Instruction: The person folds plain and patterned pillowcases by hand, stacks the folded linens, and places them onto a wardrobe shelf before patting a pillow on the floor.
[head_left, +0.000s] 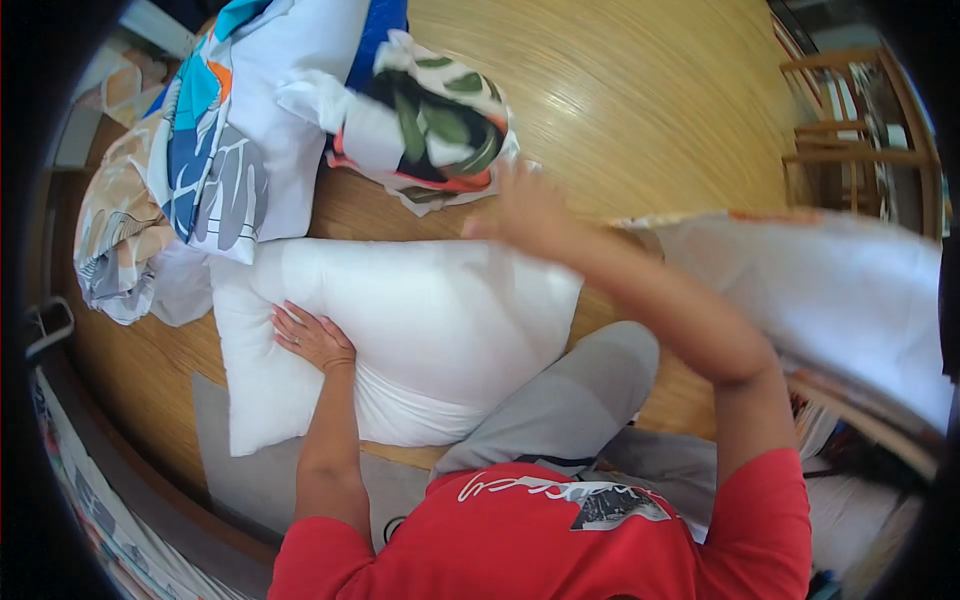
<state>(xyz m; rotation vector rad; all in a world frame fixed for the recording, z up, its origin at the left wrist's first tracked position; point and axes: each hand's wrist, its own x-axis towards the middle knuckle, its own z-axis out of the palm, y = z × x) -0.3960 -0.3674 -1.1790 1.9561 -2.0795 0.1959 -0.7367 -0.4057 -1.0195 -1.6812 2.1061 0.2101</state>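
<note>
A white pillow [430, 310] lies on the floor in front of me, its lower edge against my bent leg. My left hand [315, 335] rests flat on the pillow's left part, fingers extended, a ring on one finger. Above the pillow's upper right edge is my right hand [520, 215], blurred by motion. Its thumb side points left, and its fingertips are next to a crumpled leaf-patterned cloth [445, 125]. Whether they touch that cloth I cannot tell. Part of the cloth is blurred too.
Heaped fabric with blue, orange and grey prints [215, 150] lies at the left, against white bedding [285, 110]. White cloth [800, 290] spreads at the right. Wooden furniture [850, 130] stands at the far right. A grey mat [235, 470] lies partly under the pillow on the wooden floor [620, 110].
</note>
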